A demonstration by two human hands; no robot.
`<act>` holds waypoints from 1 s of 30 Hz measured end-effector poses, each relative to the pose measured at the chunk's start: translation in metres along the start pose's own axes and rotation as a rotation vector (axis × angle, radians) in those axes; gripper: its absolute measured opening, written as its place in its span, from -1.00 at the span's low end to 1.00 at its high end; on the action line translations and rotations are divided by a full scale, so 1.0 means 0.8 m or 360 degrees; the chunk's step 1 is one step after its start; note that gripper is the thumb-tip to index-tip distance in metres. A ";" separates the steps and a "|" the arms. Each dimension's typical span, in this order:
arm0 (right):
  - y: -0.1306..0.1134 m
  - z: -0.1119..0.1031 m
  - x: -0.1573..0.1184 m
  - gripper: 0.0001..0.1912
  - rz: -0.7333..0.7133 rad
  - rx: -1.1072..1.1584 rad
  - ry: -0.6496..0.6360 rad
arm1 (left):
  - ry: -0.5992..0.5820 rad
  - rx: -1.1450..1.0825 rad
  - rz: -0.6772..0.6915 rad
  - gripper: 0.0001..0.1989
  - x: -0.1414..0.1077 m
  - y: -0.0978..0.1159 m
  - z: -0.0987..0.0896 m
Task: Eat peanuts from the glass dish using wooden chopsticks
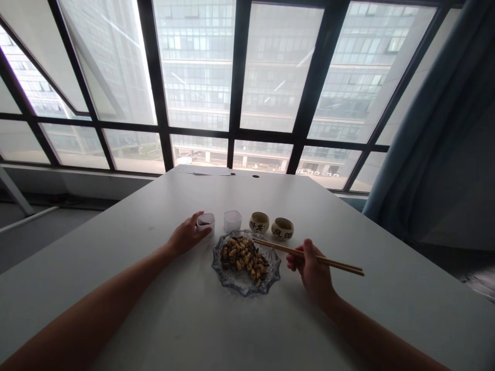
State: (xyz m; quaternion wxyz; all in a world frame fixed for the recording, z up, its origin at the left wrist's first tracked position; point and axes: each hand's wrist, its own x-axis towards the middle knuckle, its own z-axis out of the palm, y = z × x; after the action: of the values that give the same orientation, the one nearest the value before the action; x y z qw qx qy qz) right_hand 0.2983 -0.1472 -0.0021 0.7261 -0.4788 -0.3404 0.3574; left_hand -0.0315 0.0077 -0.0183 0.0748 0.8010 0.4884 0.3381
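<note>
My left hand (189, 234) grips a small translucent cup (206, 221) that has something dark in its bottom. Wooden chopsticks (332, 263) are held in my right hand (311, 268), their tips over the right part of a scalloped glass plate (247, 289). A heap of nuts and dark seeds (242, 255) lies on that plate. Behind the plate stand a second translucent cup (232, 221) and two round cream cups with dark characters, one on the left (259, 222) and one on the right (282, 229).
The white table (185, 319) extends toward large dark-framed windows (235, 67). Papers (201, 170) lie at its far edge near two dark round holes. A blue-grey curtain (425, 129) hangs at the right.
</note>
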 end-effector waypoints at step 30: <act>-0.001 -0.011 0.021 -0.48 0.0353 0.0145 0.0095 | -0.0036 0.0032 0.0015 -0.28 -0.002 0.001 -0.004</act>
State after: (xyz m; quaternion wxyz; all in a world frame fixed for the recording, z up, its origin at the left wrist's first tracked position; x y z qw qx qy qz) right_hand 0.3142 -0.1375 -0.0018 0.7127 -0.4905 -0.2471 0.4363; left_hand -0.0330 0.0054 -0.0162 0.0705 0.8077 0.4872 0.3244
